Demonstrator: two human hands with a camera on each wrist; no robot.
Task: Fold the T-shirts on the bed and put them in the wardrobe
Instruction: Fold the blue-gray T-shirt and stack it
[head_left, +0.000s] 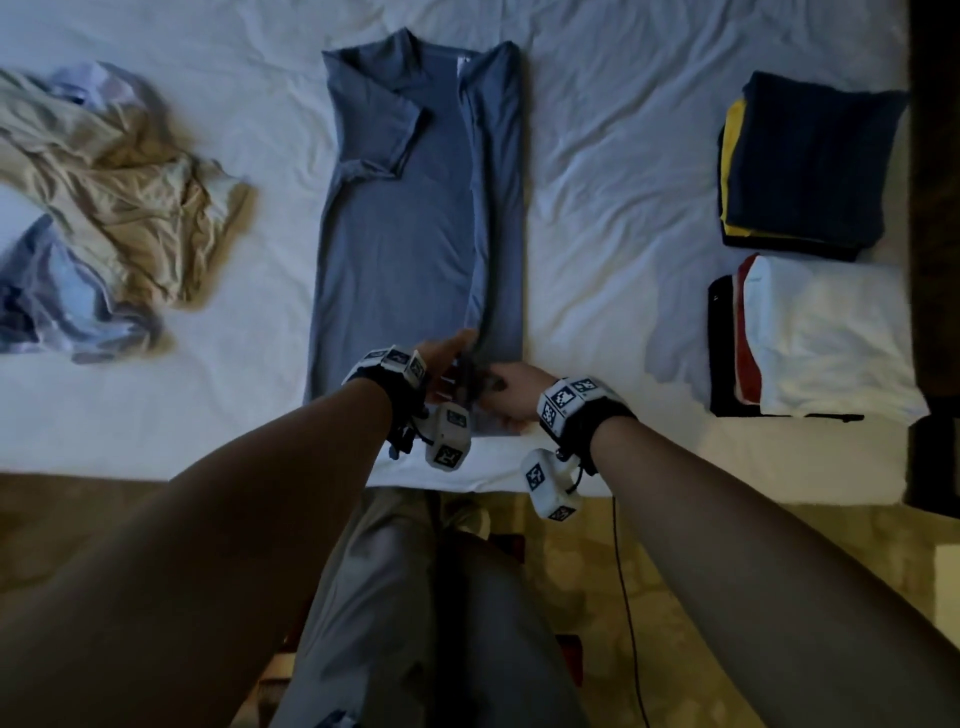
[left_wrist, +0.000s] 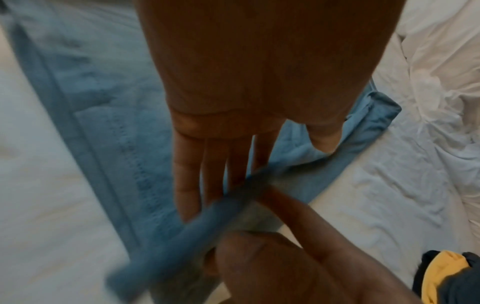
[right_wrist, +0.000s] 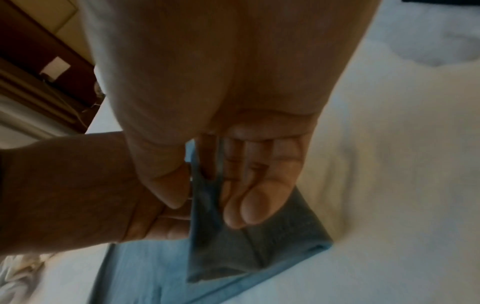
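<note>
The right hand (head_left: 511, 387) pinches the lifted hem edge of the slate-blue cotton T-shirt (head_left: 410, 228) between thumb and curled fingers (right_wrist: 249, 207), close to the near edge of the bed. The left hand (head_left: 441, 361) meets it at the same spot, its four fingers (left_wrist: 187, 174) stretched out straight and flat along the raised strip of fabric, thumb beside them, not closed round anything. That one blue T-shirt lies lengthwise in the middle of the white wrinkled bedsheet (head_left: 597, 171), collar at the far end, both long sides already folded inward so it forms a narrow strip, one short sleeve lying across its upper left part. To the left of it sits one loose heap of unfolded clothes (head_left: 98, 208), in which a crumpled beige garment lies over pale blue-and-lilac ones; how many pieces it holds cannot be told. To the right, well apart from the blue shirt, stand two stacks of folded shirts: the far stack (head_left: 805, 161) has a navy one on top with yellow and black layers beneath, and the near stack (head_left: 826, 338) has a white one on top with red and black edges showing under it.
</note>
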